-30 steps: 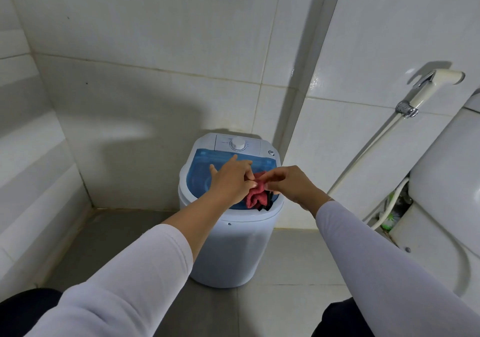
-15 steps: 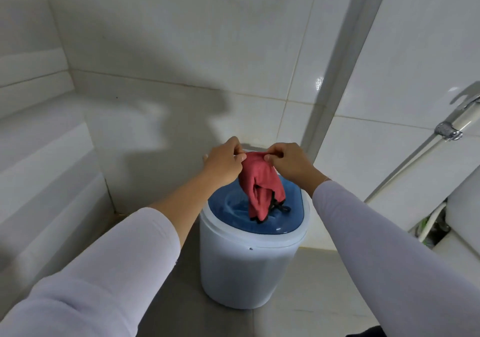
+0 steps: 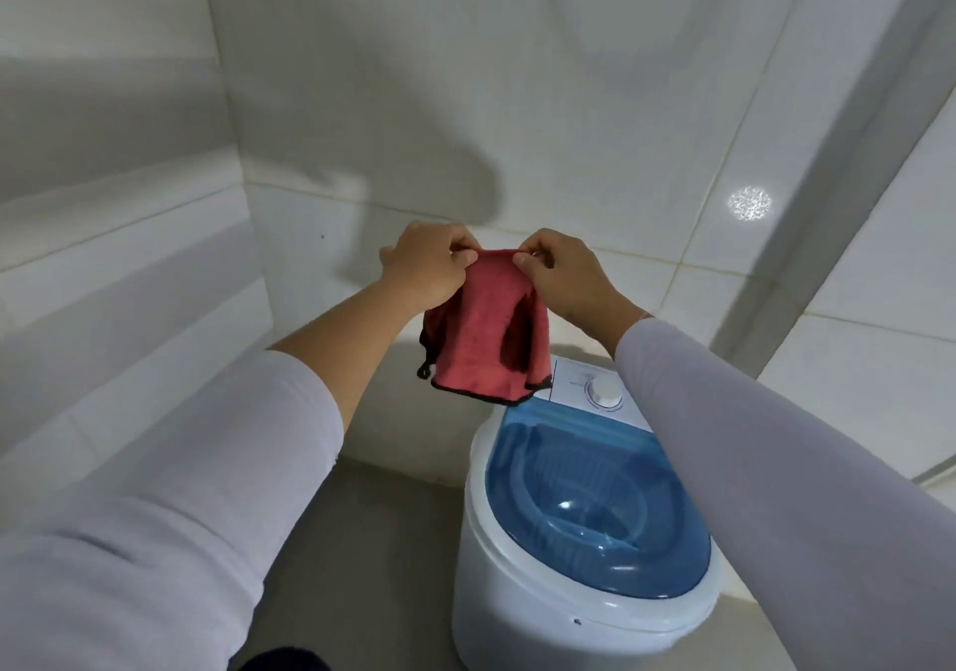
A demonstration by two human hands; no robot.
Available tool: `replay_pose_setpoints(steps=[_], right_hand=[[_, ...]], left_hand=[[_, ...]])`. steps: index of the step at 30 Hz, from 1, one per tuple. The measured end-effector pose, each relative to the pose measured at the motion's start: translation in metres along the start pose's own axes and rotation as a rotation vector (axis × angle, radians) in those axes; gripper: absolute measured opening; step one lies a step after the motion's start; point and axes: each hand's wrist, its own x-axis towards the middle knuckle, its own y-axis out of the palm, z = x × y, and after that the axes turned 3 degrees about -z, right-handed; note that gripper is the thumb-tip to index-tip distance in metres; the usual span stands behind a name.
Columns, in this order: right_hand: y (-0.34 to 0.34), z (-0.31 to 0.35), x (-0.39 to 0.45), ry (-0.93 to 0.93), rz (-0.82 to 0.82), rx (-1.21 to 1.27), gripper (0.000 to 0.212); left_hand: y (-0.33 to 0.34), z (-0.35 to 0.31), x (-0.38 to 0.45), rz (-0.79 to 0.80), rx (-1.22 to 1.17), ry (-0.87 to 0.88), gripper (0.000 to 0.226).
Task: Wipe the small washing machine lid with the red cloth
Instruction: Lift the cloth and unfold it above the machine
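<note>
Left hand point(image 3: 424, 269): thumb and fingers pinched together on the top edge of the red cloth point(image 3: 486, 344), at its left corner.
Red cloth: hangs in the air between both hands, well above and behind the machine, touching neither lid nor body; soft, napped fabric with a dark stitched border and a small loop at the lower left corner.
Right hand point(image 3: 564, 277): fingertips closed on the same top edge, just beside the left hand.
Lid point(image 3: 595, 505): translucent blue plastic, oval, glossy, shut on the small washing machine point(image 3: 548, 613), whose white rounded tub stands on the floor.
Dial point(image 3: 604, 392): white round knob on the rear panel.
Hidden: the right sleeve point(image 3: 776, 474) covers the lid's right edge; panel print too small to read.
</note>
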Motion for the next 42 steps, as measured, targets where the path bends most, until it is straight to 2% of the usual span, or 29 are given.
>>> replay_pose_setpoints(steps=[6,10,13,17,23,29,35,42], right_hand=[[-0.004,0.048,0.066,-0.016,0.053,0.095,0.014],[-0.026,0.107,0.100,-0.041,0.152,0.164,0.012],[-0.046,0.161,0.121,-0.074,0.184,0.196,0.018],[-0.071,0.232,0.150,-0.129,0.139,0.172,0.029],[-0.117,0.330,0.197,-0.214,-0.042,0.063,0.031],[-0.152,0.406,0.254,-0.249,-0.113,0.012,0.033],[-0.152,0.439,0.302,-0.167,-0.106,-0.041,0.036],[-0.132,0.432,0.319,-0.132,-0.104,-0.187,0.038]], left_hand=[[-0.038,0.010,0.055,-0.042,0.036,-0.103,0.022],[-0.099,-0.001,0.083,-0.066,0.056,-0.171,0.021],[-0.152,-0.018,0.104,-0.082,0.071,-0.205,0.020],[-0.226,-0.049,0.132,-0.151,0.067,-0.208,0.020],[-0.330,-0.097,0.179,-0.315,-0.029,-0.118,0.015],[-0.404,-0.131,0.234,-0.398,-0.006,-0.061,0.017],[-0.433,-0.135,0.290,-0.370,-0.013,-0.114,0.019],[-0.413,-0.124,0.320,-0.350,-0.054,-0.193,0.024]])
